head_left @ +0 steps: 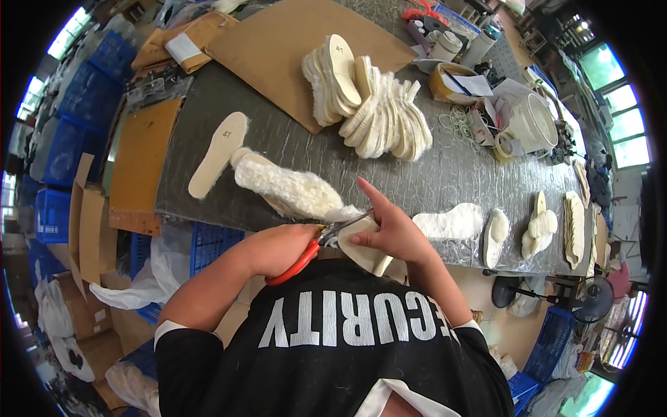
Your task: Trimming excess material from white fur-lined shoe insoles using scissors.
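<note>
Scissors (pixel 316 247) gripped shut-fisted by left hand (pixel 274 247); insole (pixel 365 250) pinched by right hand (pixel 392 229). Risk: fingers close to blades, nick likely if insole slips.

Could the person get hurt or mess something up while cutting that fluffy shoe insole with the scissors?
Maybe. The right hand pinches the insole right beside the blades of the scissors, so a finger might get nicked. The left hand cuts at the table edge, so the fluffy strip could slide off. A crooked snip might also spoil the insole's shape.
</note>
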Available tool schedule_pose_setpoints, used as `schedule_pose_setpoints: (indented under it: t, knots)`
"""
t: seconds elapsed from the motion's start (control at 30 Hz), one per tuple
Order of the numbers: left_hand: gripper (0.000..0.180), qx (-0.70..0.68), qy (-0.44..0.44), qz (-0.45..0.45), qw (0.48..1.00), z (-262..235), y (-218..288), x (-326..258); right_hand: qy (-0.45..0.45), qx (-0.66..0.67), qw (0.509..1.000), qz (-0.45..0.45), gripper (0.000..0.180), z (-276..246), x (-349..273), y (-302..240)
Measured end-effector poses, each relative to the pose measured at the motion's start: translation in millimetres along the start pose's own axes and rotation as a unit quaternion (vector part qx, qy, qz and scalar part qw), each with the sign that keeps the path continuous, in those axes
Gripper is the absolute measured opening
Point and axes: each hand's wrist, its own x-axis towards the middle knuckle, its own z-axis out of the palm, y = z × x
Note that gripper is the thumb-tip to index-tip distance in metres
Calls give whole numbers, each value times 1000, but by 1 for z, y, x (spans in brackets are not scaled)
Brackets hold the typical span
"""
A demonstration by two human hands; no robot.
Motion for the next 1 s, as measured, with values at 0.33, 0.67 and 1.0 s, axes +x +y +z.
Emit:
schedule_pose_setpoints:
  t: [0.33, 0.67, 1.0]
  knots:
    - [21, 87, -17, -64, 994, -11, 7, -4, 41, -71, 996, 24, 108, -1, 4, 12]
    - [25, 88, -25, -29, 995, -2, -9, -16, 25, -105, 994, 13, 102, -1, 0, 7]
    - [30, 39, -25, -44, 998, 5, -14, -20, -20, -71, 996, 44, 14, -3, -6, 13]
